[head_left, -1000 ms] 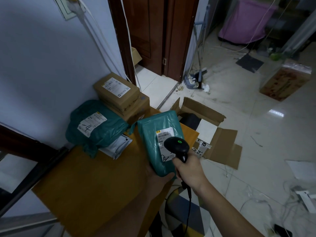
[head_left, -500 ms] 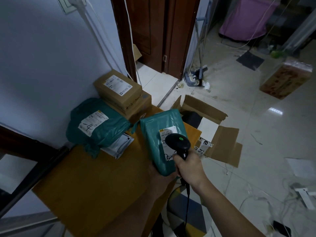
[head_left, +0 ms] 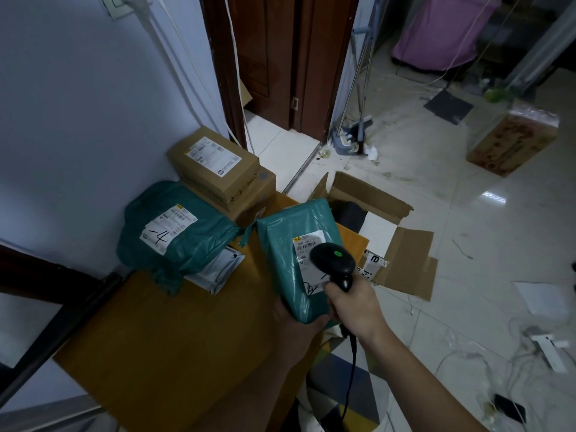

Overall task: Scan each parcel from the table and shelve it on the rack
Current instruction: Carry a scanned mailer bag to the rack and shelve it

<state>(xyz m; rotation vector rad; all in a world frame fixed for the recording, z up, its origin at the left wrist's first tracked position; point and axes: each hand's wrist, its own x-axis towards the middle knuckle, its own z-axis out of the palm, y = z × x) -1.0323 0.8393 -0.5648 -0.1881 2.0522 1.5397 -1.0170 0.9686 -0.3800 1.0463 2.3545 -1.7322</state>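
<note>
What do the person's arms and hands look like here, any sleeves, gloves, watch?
Both forearms are bare as far as the frame shows: no sleeves, no gloves. The right hand and its wrist show no watch, band or ring. The left hand is mostly hidden and in shadow, so nothing worn can be made out there.

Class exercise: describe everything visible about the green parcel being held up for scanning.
The green plastic-wrapped parcel is a glossy, wrinkled teal mailer bag around a blocky shape, held tilted above the orange-brown table. A white shipping label with barcode and handwriting faces up. The left hand grips its near end from beneath; the black handheld scanner, in the right hand, hovers over the label.
</note>
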